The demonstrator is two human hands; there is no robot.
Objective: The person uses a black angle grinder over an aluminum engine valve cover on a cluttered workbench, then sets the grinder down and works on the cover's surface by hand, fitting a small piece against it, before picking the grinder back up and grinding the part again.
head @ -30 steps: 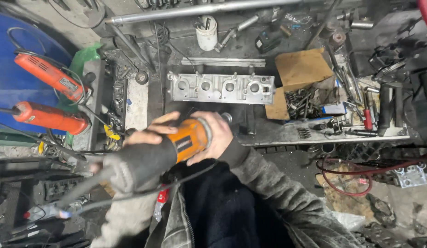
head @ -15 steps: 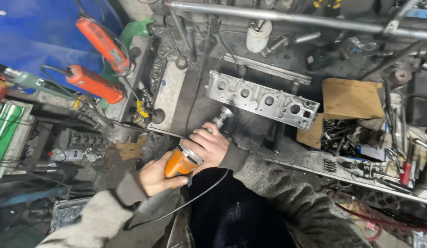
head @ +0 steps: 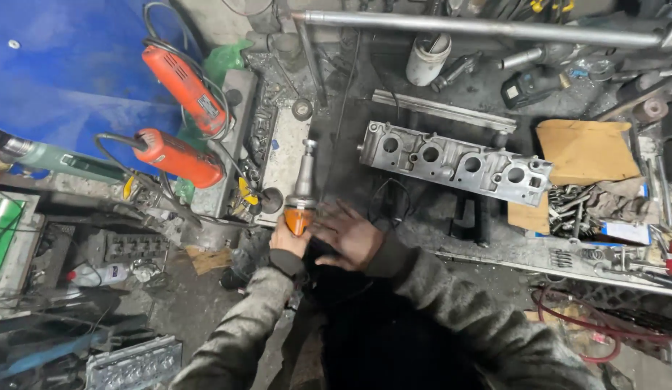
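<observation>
My left hand point(head: 287, 238) grips the orange body of a die grinder point(head: 301, 195), whose metal nose points away from me over the dark bench. My right hand point(head: 350, 235) lies just right of the tool with its fingers spread, off the grinder. A grey metal cylinder head point(head: 455, 162) with a row of round ports rests on the bench point(head: 350, 166), up and right of both hands. The grinder's black cord point(head: 390, 198) loops between my right hand and the cylinder head.
Two orange power tools point(head: 180, 119) lie at the left beside a blue barrel point(head: 61, 94). A steel pipe point(head: 480, 25) runs along the back. Cardboard point(head: 585, 152), loose springs and hand tools crowd the right. A white cup point(head: 427, 59) stands at the back.
The grinder has swung from lying across my body to pointing away over the bench. My right hand has let go of it and opened. The view shifted left.
</observation>
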